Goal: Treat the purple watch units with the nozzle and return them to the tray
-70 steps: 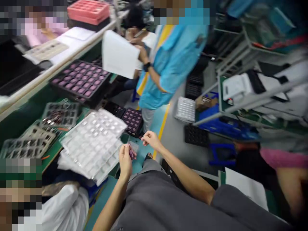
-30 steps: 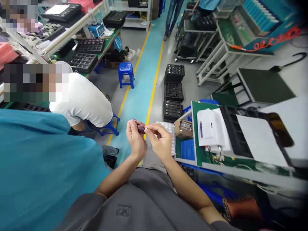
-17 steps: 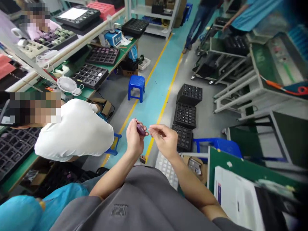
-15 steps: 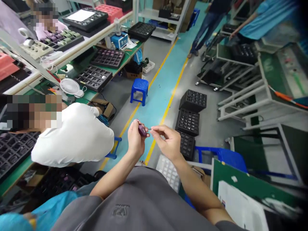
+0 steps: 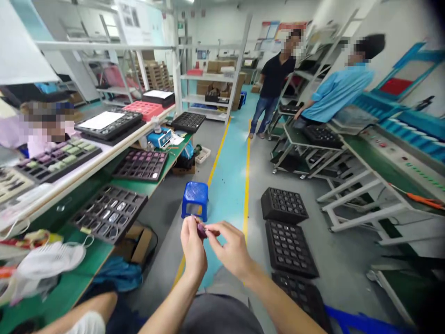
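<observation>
My left hand is closed around a small purple rounded piece, held out in front of my body above the aisle. Its exact kind is too small to tell, and fingers cover part of it. From the other side, my right hand meets it with thumb and forefinger pinched together at its edge. Half a second ago a thin dark rod showed between those fingertips; now it is mostly hidden by the fingers and the purple piece.
A blue stool stands just beyond my hands. Black compartment trays line the floor to the right. On the left, a green bench carries more trays and a white fan. Two people stand ahead by the carts.
My view has tilted up, showing more of the room ahead. My hands sit lower in view and closer together, with the right fingertips now against the purple piece.
</observation>
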The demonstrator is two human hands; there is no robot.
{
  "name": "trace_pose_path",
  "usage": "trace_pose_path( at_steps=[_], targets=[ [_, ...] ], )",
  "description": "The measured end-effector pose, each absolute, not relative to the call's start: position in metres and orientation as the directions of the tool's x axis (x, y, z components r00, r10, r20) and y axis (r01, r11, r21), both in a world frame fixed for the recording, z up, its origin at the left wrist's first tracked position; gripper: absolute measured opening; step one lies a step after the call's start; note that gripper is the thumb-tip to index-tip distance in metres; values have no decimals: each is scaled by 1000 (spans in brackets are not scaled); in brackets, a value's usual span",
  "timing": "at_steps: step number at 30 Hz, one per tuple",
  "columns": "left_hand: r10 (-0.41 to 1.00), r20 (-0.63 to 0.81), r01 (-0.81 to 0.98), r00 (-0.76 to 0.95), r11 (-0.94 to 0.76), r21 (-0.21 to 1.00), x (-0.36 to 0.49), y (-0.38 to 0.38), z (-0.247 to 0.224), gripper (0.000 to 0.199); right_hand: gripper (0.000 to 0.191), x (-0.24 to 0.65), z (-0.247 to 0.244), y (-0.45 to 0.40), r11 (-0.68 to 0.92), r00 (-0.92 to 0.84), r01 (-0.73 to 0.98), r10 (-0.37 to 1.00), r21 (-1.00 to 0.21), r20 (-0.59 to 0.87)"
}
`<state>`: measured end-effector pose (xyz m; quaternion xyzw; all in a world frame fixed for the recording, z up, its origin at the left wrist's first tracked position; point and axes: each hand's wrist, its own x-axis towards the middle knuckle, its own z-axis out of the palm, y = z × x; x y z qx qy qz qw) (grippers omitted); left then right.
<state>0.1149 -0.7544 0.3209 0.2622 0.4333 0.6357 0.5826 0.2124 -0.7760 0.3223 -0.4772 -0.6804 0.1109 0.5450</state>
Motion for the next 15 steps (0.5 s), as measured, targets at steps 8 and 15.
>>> trace_pose_path(
  at_steps=[8, 15],
  targets=[
    [899, 24, -129, -438, -90, 988, 131, -551, 277, 51, 17, 230, 278, -552, 505, -45, 475, 832, -721, 553],
    [671, -133, -159, -730, 23, 987, 108, -403, 248, 57, 19, 208, 260, -368, 477, -411, 213, 835, -852, 365]
  ],
)
